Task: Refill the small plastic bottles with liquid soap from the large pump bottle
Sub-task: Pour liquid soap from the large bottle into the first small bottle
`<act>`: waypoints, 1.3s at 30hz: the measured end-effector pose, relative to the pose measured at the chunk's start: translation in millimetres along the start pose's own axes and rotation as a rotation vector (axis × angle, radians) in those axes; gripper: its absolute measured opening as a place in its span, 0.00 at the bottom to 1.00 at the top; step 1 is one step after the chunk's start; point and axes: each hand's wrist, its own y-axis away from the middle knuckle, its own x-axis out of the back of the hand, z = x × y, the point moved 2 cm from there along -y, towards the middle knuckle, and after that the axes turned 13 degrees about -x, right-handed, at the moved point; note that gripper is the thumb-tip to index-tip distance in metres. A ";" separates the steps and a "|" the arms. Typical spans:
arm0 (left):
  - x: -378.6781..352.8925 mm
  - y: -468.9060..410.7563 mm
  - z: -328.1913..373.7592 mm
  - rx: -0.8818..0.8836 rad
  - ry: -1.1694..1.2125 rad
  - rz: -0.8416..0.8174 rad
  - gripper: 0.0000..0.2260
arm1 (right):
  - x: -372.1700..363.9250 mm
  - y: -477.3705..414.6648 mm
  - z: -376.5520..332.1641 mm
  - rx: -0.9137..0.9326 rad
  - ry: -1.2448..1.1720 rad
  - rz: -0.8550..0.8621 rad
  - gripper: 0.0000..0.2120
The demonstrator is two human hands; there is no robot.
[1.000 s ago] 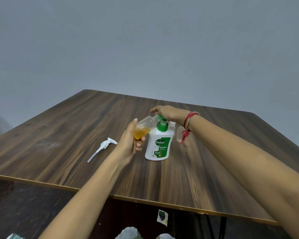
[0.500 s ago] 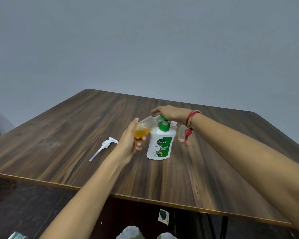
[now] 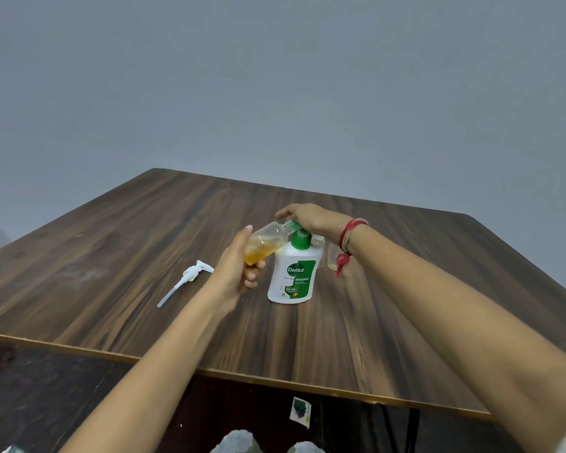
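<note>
Hands, two, both engaged at mid-table. Left hand [image 3: 237,268]: fingers curled around the base of a small clear bottle [image 3: 266,242], which is tilted, neck raised toward the pump spout, amber soap pooled at its low end. Right hand [image 3: 307,216]: laid palm-down over the green pump head [image 3: 299,238] of the large pump bottle [image 3: 292,276], fingers together and draped forward; whether it is pressing cannot be told. Large bottle stands upright on the wooden table [image 3: 111,256]. Second small bottle [image 3: 333,256] stands just behind it, partly hidden by the wrist and its red thread. Detached white pump [image 3: 185,282] lies well apart to the left. Risks, as judged: spout and neck meet under the right hand, alignment not visible, so a stroke could send soap down the outside of the bottle or onto the table; a hard off-centre press could tip the large bottle toward the one behind. Change against the earlier frames: slight only; grips and tilt unchanged, and the soap level looks about the same.
</note>
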 end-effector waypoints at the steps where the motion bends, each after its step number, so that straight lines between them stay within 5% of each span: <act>1: -1.1 0.2 0.9 -0.002 0.002 -0.001 0.16 | 2.3 -0.3 -1.8 -0.003 0.003 0.002 0.22; 39: 2.7 -3.2 0.4 -0.015 0.002 0.011 0.17 | -4.8 -0.6 1.7 -0.022 -0.011 0.001 0.23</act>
